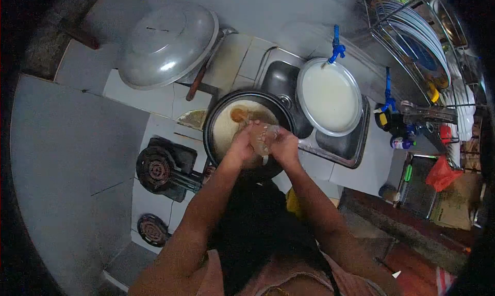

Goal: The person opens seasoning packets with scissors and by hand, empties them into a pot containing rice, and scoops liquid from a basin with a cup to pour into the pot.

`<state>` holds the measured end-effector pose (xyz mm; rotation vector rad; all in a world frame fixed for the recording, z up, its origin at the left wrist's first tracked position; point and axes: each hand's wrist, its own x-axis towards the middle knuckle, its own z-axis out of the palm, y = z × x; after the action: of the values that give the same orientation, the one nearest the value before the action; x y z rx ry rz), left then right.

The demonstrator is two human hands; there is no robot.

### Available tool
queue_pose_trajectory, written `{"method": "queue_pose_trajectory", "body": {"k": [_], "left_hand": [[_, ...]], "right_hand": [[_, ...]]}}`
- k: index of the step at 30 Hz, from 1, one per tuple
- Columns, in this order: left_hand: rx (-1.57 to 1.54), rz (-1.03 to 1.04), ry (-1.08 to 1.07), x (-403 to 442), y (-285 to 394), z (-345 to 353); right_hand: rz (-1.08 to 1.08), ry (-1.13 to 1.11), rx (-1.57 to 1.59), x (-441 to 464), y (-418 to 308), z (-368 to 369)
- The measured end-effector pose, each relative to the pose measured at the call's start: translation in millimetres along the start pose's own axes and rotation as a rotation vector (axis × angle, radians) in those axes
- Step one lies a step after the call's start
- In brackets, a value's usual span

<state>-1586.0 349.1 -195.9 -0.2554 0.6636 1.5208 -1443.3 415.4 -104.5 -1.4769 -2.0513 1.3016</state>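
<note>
Both of my hands are together over a large black pot. My left hand is closed around one side of a clear, see-through thing with white bits on it, perhaps plastic. My right hand grips its other side. Whether it is a bag or a container I cannot tell. Below, a pale, whitish mass that looks like grain fills much of the pot. A round orange-brown thing shows just beyond my left fingers. My forearms and hands hide the pot's near side.
A metal basin of milky liquid stands over the steel sink, under a blue tap. A big domed lid and a wooden-handled utensil lie behind left. Gas burners sit left; a dish rack stands right.
</note>
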Motion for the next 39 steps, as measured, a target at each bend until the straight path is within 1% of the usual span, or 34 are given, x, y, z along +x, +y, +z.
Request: {"method": "queue_pose_trajectory", "body": {"k": [3, 5, 6, 8, 9, 11, 15, 17, 20, 24, 26, 27, 29, 30, 32, 35, 39], "left_hand": [[-0.018, -0.044, -0.017, 10, -3, -13], [-0.036, -0.068, -0.138, 12, -3, -19], [-0.033, -0.069, -0.139, 8, -3, -14], [0.006, -0.037, -0.005, 1, -4, -3], [0.009, -0.038, -0.006, 1, -5, -2], [0.039, -0.025, 0.051, 0, -6, 0], [0.059, -0.045, -0.022, 2, -5, -8], [0.036, -0.02, -0.068, 2, -5, -8], [0.047, -0.013, -0.016, -1, -5, -2], [0.062, -0.013, -0.039, -4, -1, 4], [0.073, -0.008, -0.019, -10, 1, 11], [0.074, -0.009, -0.019, -6, 1, 6], [0.024, -0.064, -0.064, 6, -1, -9], [0.025, -0.065, -0.065, 3, 0, -6], [0.135, -0.014, 0.006, -3, 2, 0], [0.107, -0.042, 0.03, -2, 2, 2], [0.098, -0.021, -0.034, 1, 0, -4]], "right_hand": [[-0.017, -0.014, 0.069, 1, 15, 4], [-0.043, 0.009, 0.027, -2, 12, 1], [-0.042, 0.011, 0.028, -4, 8, -1], [-0.027, 0.023, 0.001, -8, 0, -6], [-0.026, 0.025, 0.003, -8, 2, -6], [-0.044, 0.043, -0.116, -7, 5, -7], [-0.036, 0.052, -0.018, -10, 5, -7], [-0.1, 0.071, 0.005, -11, 6, -6], [-0.085, 0.076, -0.032, -11, 4, -4], [-0.036, 0.055, -0.053, -12, 1, -4], [-0.042, 0.062, 0.043, -12, 3, -1], [-0.042, 0.063, 0.044, -12, 4, 0], [-0.109, 0.057, 0.087, -10, 9, 2], [-0.109, 0.059, 0.088, -8, 15, 4], [-0.099, 0.069, 0.02, -4, 24, 8], [-0.108, 0.074, -0.05, -9, 12, 1], [-0.085, 0.089, -0.028, -12, 1, -1]]}}
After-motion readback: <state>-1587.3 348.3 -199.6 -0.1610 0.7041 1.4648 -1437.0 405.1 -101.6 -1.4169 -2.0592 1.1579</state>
